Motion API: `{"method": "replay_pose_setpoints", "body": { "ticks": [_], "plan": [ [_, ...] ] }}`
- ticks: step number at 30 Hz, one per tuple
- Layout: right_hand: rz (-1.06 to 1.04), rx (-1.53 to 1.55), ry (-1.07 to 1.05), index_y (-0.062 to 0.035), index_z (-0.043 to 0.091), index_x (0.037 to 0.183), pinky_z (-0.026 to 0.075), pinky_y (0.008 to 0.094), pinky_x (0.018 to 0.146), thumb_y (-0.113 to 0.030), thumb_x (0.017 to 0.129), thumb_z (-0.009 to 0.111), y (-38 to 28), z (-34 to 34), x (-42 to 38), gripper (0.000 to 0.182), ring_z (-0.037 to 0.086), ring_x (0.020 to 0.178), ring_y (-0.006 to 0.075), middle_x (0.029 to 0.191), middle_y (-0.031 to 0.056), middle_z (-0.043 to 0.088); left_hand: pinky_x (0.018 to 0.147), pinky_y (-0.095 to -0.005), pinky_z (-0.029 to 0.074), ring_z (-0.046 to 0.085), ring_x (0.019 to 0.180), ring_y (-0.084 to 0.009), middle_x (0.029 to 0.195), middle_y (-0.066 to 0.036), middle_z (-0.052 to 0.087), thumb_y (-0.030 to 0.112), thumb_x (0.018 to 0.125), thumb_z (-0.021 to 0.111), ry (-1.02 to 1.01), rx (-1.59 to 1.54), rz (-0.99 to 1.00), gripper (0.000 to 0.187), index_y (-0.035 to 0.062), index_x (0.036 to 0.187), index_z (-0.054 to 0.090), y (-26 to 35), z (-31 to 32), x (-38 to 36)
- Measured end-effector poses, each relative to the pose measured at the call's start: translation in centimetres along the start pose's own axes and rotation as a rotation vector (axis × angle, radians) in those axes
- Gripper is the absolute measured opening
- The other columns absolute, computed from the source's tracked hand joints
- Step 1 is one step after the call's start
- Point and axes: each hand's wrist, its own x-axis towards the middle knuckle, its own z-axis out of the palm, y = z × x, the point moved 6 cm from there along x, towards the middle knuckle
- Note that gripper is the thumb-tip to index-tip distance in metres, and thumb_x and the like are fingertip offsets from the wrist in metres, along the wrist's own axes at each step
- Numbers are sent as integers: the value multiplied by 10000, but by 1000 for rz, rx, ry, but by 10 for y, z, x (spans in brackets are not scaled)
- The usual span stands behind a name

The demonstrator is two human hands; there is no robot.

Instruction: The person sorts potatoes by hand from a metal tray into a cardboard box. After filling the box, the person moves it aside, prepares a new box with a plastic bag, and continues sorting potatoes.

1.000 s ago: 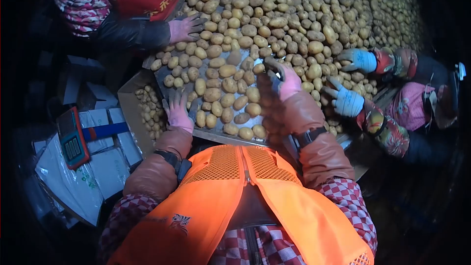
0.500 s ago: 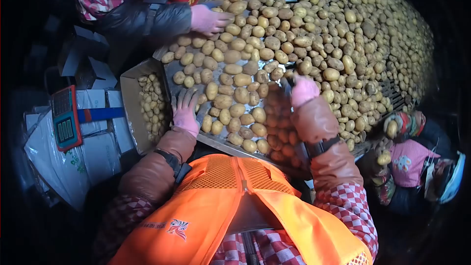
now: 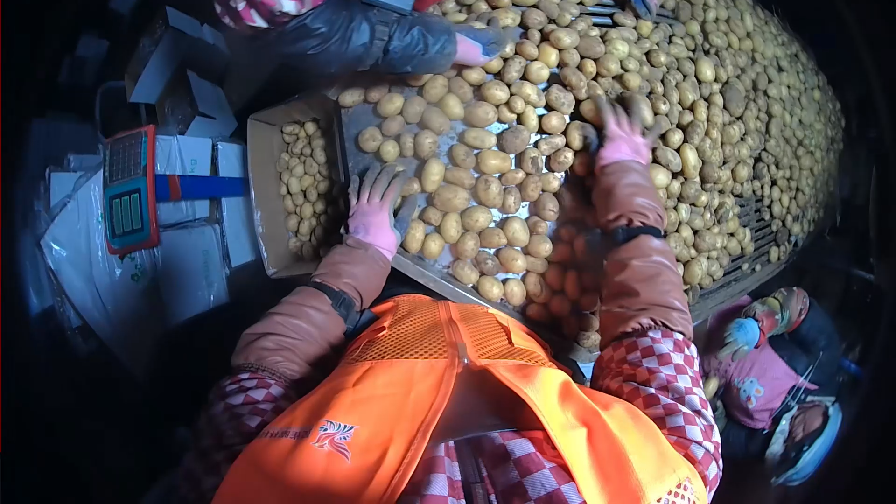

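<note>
Many yellow-brown potatoes (image 3: 490, 190) lie spread over a metal sorting table (image 3: 359, 127). My left hand (image 3: 375, 208), in a pink and grey glove, rests at the table's left edge with its fingers spread, beside the nearest potatoes and holding nothing. Further right, my right hand (image 3: 623, 135), gloved the same way, reaches over the potatoes at the edge of the dense pile. Its fingers are apart and touch potatoes, with none visibly gripped.
An open cardboard box (image 3: 264, 191) of small potatoes adjoins the table's left end. Left of it are a scale (image 3: 129, 189) and wrapped cartons (image 3: 191, 271). A co-worker's gloved hands (image 3: 481, 45) work across the table. Another person (image 3: 761, 378) is at the lower right.
My right hand has moved up and right, further over the pile, and its fingers have spread. My left hand stays at the table's left edge. The co-worker's hands across the table have shifted right and slightly down.
</note>
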Motion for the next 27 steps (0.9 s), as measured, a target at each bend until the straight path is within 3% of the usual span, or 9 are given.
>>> {"method": "replay_pose_setpoints", "body": {
  "ticks": [1, 2, 4, 5, 9, 12, 15, 20, 27],
  "plan": [
    [-9, 6, 46, -313, 401, 1496, 140, 641, 1168, -421, 939, 598, 30, 12, 1, 600, 327, 1455, 313, 1528, 53, 438, 1173, -486, 262, 420, 1379, -286, 1428, -45, 525, 193, 862, 652, 6, -19, -2, 517, 160, 1370, 558, 2, -3, 3],
    [258, 49, -184, -261, 486, 1443, 273, 527, 1176, -257, 892, 656, 59, 18, -3, 576, 324, 1450, 269, 1493, 77, 483, 1172, -488, 263, 425, 1376, -282, 1426, -45, 528, 200, 865, 653, 14, -38, 0, 510, 160, 1366, 562, 4, -6, 3],
    [471, 81, -107, -291, 604, 1336, 314, 466, 1183, -285, 930, 642, 63, -37, -32, 408, 273, 1446, 405, 1634, -6, 252, 1162, -491, 275, 438, 1363, -277, 1409, -50, 538, 226, 872, 658, 42, -22, 11, 489, 159, 1350, 576, 3, -7, 3],
    [327, -59, -43, -315, 623, 1311, 317, 487, 1181, -278, 931, 648, 80, -23, -35, 383, 235, 1451, 447, 1654, -15, 191, 1161, -492, 278, 440, 1360, -278, 1403, -51, 542, 228, 873, 658, 52, -18, 16, 485, 159, 1346, 580, 2, -6, 1],
    [638, -3, -163, -302, 602, 1348, 288, 541, 1175, -298, 917, 673, 87, -43, -52, 437, 239, 1456, 448, 1658, 66, 151, 1156, -489, 286, 445, 1351, -291, 1380, -59, 554, 223, 875, 653, 77, -5, 31, 461, 153, 1326, 595, -3, 1, 0],
    [567, 125, 46, -269, 616, 1337, 329, 527, 1145, -263, 911, 670, 52, -61, -53, 429, 380, 1380, 423, 1570, 147, 348, 1156, -482, 289, 444, 1348, -303, 1381, -63, 549, 207, 874, 648, 45, -39, 38, 451, 146, 1318, 598, 0, -1, 1],
    [-70, 351, 264, -183, 638, 1286, 384, 468, 1100, -334, 898, 670, -35, -35, -35, 418, 542, 1244, 384, 1341, 207, 590, 1145, -477, 302, 441, 1350, -305, 1394, -65, 540, 197, 868, 646, 36, -10, 34, 452, 143, 1314, 599, 0, 0, 1],
    [-193, 282, -209, -238, 453, 1440, 135, 623, 1190, -436, 910, 611, -148, 7, -66, 587, 192, 1470, 461, 1609, 156, 255, 1146, -467, 305, 440, 1350, -300, 1406, -62, 530, 158, 848, 639, 9, -15, 51, 470, 150, 1316, 596, -5, 7, -2],
    [-384, 278, -75, -283, 493, 1430, 166, 602, 1184, -349, 898, 626, -77, 19, -149, 552, 298, 1440, 379, 1533, 124, 396, 1161, -465, 300, 428, 1363, -307, 1422, -78, 518, 125, 831, 627, -27, -23, 61, 487, 151, 1316, 592, -1, 5, -1]
  ]
}}
